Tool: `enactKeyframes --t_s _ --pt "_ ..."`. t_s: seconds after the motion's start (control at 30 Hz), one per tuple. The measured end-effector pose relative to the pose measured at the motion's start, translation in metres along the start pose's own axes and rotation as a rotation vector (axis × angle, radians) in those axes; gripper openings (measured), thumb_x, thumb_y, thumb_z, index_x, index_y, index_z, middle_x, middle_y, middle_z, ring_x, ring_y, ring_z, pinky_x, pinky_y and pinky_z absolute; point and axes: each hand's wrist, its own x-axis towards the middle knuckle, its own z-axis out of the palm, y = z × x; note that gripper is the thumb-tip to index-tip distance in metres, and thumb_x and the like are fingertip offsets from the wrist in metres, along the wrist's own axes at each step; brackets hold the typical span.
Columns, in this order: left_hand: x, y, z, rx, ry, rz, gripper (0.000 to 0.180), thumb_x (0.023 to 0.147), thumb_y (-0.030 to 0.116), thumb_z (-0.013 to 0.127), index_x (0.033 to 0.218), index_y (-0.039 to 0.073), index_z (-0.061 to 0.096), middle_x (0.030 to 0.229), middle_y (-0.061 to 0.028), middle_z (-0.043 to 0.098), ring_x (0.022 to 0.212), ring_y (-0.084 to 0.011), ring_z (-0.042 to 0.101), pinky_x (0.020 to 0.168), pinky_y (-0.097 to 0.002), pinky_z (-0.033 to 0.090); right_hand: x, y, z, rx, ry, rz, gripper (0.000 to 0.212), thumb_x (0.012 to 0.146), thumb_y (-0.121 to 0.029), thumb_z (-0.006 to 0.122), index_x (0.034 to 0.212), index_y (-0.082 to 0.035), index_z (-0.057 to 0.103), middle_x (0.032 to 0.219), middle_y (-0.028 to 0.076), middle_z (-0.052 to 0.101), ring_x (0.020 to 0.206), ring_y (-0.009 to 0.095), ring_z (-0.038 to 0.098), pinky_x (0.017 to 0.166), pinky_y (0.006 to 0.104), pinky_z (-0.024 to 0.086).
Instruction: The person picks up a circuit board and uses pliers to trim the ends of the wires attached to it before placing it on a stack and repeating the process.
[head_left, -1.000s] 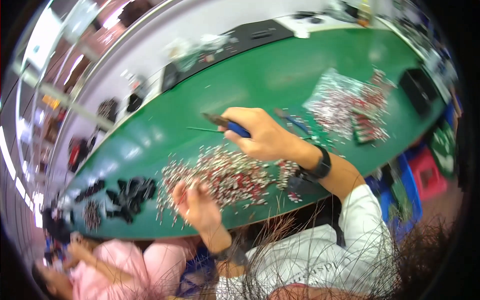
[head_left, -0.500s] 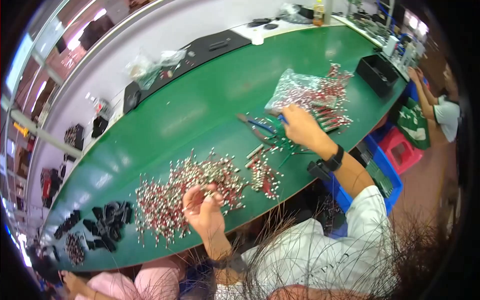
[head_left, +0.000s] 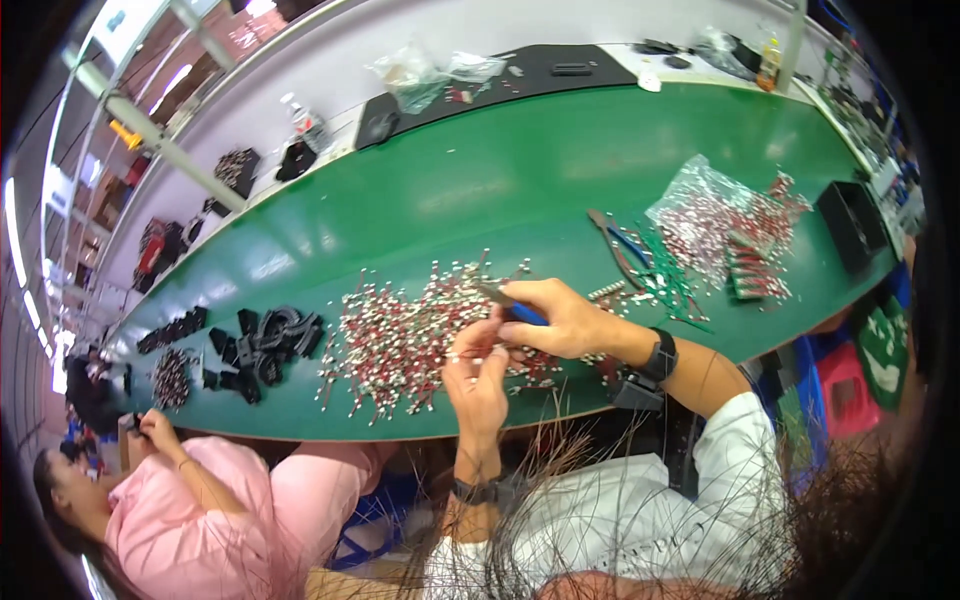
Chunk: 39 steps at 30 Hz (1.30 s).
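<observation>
My right hand [head_left: 565, 322] is closed around a small blue-handled tool [head_left: 526, 314] with a grey tip, its exact kind unclear. Just below that tip, my left hand [head_left: 477, 385] is raised with fingers curled in a pinch; whatever sits between them is too small to make out. Under and behind both hands spreads a large pile of short red wires with white ends [head_left: 400, 345]. Right of the hands lie pliers with red and blue handles [head_left: 620, 255], beside a tangle of green ties or wires [head_left: 675, 280].
A clear plastic bag [head_left: 700, 190] lies by more red wire parts at the right, near a black bin [head_left: 853, 228]. Black plastic parts [head_left: 265, 345] rest at the left. A person in pink [head_left: 215, 500] sits at the table's left. A black mat [head_left: 560, 75] runs along the back.
My right hand has come leftward from beside the plastic bag, carrying the blue-handled tool to my left hand. The view has turned left, bringing the person in pink further into sight.
</observation>
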Motion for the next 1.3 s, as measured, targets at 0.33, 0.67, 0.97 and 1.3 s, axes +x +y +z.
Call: enactKeyframes --t_s 0.33,0.67,0.97,1.3 --pt "0.01 -0.022 -0.017 -0.352 -0.005 -0.223 0.031 0.084 -0.006 0.048 0.114 0.001 0.055 0.096 -0.009 0.061 0.079 -0.0162 0.062 0.066 -0.0287 0.053 0.011 0.009 -0.017 -0.142 0.091 -0.112 0.014 0.086 -0.011 0.062 0.096 -0.001 0.059 0.079 0.001 0.054 0.073 0.009 0.049 0.066 0.0259 0.042" --pt "0.019 -0.017 -0.011 0.211 0.002 0.208 0.021 0.084 -0.007 0.069 0.104 -0.002 0.063 0.102 -0.0073 0.061 0.092 -0.0122 0.06 0.08 -0.0234 0.05 0.024 0.006 -0.013 0.005 0.033 -0.104 0.021 0.085 -0.014 0.067 0.1 -0.002 0.058 0.082 0.002 0.054 0.078 0.01 0.049 0.072 0.0254 0.042" --pt "0.024 0.003 -0.029 0.364 0.176 0.377 0.018 0.081 -0.012 0.068 0.095 -0.001 0.066 0.103 -0.0114 0.066 0.086 -0.0126 0.06 0.075 -0.0243 0.051 0.017 -0.007 -0.021 -0.334 0.023 -0.212 0.03 0.089 -0.023 0.064 0.104 0.001 0.058 0.085 0.018 0.063 0.076 0.03 0.061 0.069 0.0367 0.048" --pt "0.016 0.017 -0.041 0.584 0.156 0.452 0.022 0.078 -0.012 0.072 0.096 -0.002 0.066 0.102 -0.0115 0.065 0.078 -0.0096 0.056 0.072 -0.0226 0.047 0.009 -0.002 -0.01 -0.423 -0.139 -0.297 0.029 0.093 -0.027 0.058 0.095 0.002 0.058 0.079 0.023 0.061 0.078 0.043 0.06 0.068 0.0478 0.046"
